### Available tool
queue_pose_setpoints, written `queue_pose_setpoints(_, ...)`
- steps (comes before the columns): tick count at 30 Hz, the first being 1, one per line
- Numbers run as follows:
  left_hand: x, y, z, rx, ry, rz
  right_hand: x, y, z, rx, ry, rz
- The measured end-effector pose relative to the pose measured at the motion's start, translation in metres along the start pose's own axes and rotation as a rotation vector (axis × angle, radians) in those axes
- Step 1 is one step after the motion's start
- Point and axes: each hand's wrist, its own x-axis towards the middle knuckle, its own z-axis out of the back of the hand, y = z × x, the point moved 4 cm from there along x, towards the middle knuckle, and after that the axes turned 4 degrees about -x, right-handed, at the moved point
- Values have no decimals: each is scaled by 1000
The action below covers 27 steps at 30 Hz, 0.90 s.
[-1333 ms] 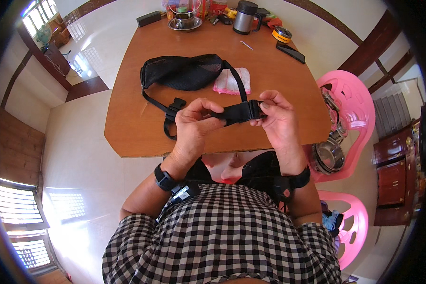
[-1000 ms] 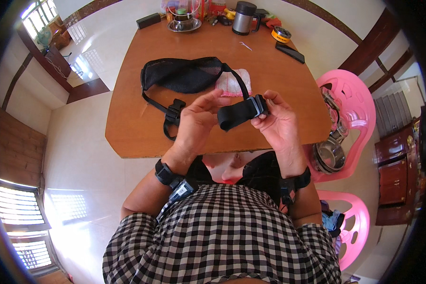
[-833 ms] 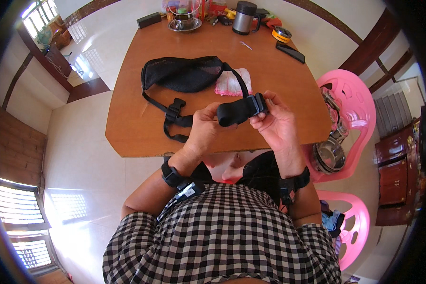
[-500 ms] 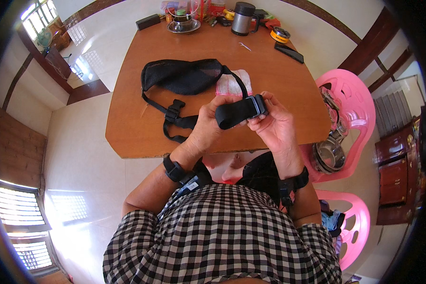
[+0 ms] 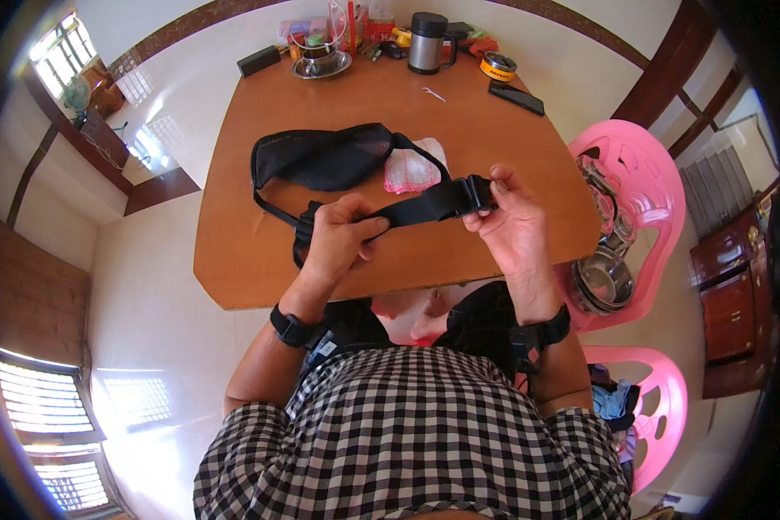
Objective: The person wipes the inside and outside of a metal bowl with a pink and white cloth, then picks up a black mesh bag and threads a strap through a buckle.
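A black mesh waist bag (image 5: pixel 325 156) lies on the brown wooden table (image 5: pixel 234 260), its black strap (image 5: pixel 420 204) running toward me. My left hand (image 5: pixel 338 238) pinches the strap near its left end. My right hand (image 5: pixel 511 225) holds the strap's black buckle (image 5: pixel 477 194) at the other end, so the strap is stretched between both hands above the table's near edge. A folded pink and white cloth (image 5: pixel 412 171) rests on the table beside the bag.
At the table's far edge stand a steel mug (image 5: pixel 427 42), a metal dish with a cup (image 5: pixel 319 59), a round yellow tin (image 5: pixel 498 66), a dark phone (image 5: pixel 517 97) and a black case (image 5: pixel 258 61). A pink plastic chair (image 5: pixel 637 191) with stacked steel bowls (image 5: pixel 602 277) is at my right.
My left hand has slid left along the strap, away from the buckle, so the strap is now pulled out longer between my hands. The bag has stayed in place.
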Motion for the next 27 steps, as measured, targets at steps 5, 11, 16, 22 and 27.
queue_pose_setpoints(5, -1, -6, 11, 197, -114, -112, -2, 11, -7, -177, -24, 99)
queue_pose_setpoints(11, -21, -46, -7, 543, -171, -529, -5, 7, -16, -306, -32, 86)
queue_pose_setpoints(16, -29, -65, -38, 482, -23, -790, -10, -5, -27, -375, -28, 31)
queue_pose_setpoints(22, -27, -56, -49, 302, 15, -803, -14, -15, -37, -402, -1, 29)
queue_pose_setpoints(27, -28, -52, -45, 274, 40, -821, -11, -18, -28, -267, 30, -9)
